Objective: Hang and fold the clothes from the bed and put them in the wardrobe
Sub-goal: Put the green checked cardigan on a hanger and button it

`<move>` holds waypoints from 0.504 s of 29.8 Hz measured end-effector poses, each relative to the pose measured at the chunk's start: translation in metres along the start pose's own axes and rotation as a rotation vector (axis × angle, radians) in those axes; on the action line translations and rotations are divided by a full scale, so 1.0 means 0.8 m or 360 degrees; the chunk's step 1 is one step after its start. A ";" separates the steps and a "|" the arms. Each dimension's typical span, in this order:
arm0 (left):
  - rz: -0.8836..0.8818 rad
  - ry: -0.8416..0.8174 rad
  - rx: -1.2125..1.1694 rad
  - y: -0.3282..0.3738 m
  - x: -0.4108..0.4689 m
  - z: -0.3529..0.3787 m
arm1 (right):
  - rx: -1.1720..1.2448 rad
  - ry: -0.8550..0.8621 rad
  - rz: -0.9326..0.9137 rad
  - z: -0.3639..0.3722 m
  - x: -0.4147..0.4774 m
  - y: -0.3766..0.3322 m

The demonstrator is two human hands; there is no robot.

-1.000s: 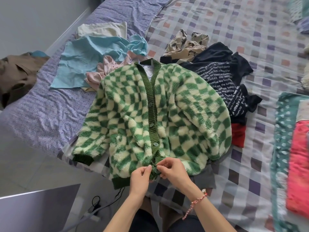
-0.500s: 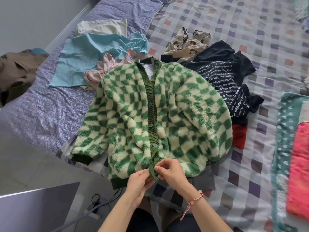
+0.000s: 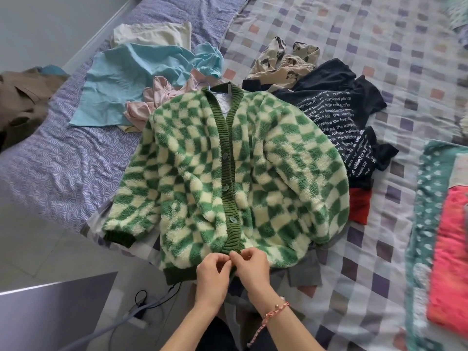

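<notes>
A fluffy green-and-cream checked cardigan point(image 3: 266, 173) lies flat, front up, on the bed point(image 3: 379, 59), with three of its buttons done up along the dark green ribbed band. At its bottom hem my left hand point(image 3: 212, 272) and my right hand point(image 3: 250, 267) meet. Both pinch the button band at the lowest button, fingers curled; the button itself is hidden under them.
Behind the cardigan lie a light blue garment point(image 3: 131, 79), a pink one point(image 3: 157, 102), a cream one point(image 3: 152, 34), a beige printed one point(image 3: 281, 62) and a black printed shirt point(image 3: 336, 110) over something red point(image 3: 359, 206). A pink-and-teal blanket point(image 3: 443, 249) is on the right. Cables point(image 3: 141, 305) run across the floor.
My two hands stay together at the cardigan's bottom hem, working the button band; the fingers have shifted slightly. The cardigan has not moved on the bed.
</notes>
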State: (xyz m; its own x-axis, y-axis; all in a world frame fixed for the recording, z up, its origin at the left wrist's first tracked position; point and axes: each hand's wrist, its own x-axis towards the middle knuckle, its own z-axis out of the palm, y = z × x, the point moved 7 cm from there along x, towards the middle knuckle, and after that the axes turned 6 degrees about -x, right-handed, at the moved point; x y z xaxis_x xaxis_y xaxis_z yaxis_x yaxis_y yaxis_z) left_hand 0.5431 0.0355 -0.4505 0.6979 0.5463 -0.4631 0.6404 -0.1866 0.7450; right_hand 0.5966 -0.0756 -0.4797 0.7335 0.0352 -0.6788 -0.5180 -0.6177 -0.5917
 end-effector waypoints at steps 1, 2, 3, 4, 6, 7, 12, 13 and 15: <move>0.0000 0.0005 -0.0030 0.000 0.000 0.001 | 0.0010 0.0047 0.0037 -0.003 0.001 0.001; -0.0027 0.0004 -0.0097 -0.002 0.002 0.000 | 0.0009 0.0087 0.0043 -0.007 0.001 0.001; -0.0074 -0.0014 -0.0156 -0.006 0.007 0.000 | 0.0002 0.0109 0.0020 -0.010 0.003 0.001; -0.0110 -0.0047 -0.0190 -0.009 0.011 0.000 | -0.0004 0.0113 -0.0029 -0.013 0.003 0.000; -0.0175 -0.0132 -0.0198 -0.014 0.021 0.002 | -0.0006 0.0064 -0.0137 -0.013 0.002 -0.003; -0.0201 -0.0151 -0.0201 -0.015 0.023 0.002 | 0.0016 0.0052 -0.0166 -0.012 0.002 -0.002; -0.0314 0.0086 -0.0344 -0.016 0.018 0.000 | 0.0465 0.0090 0.0111 0.007 -0.004 0.014; -0.0382 0.0138 -0.0414 -0.020 0.017 -0.001 | 0.0547 0.0061 0.0193 0.013 -0.006 0.016; -0.0510 0.0183 -0.0528 -0.026 0.014 -0.003 | 0.0422 0.0014 0.0150 0.014 -0.005 0.012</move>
State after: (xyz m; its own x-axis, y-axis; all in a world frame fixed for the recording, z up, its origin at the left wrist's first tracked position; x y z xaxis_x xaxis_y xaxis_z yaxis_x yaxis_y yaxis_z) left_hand 0.5366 0.0474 -0.4703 0.4302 0.6241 -0.6523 0.6676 0.2665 0.6952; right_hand 0.5840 -0.0730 -0.4876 0.6797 -0.0200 -0.7332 -0.6804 -0.3907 -0.6200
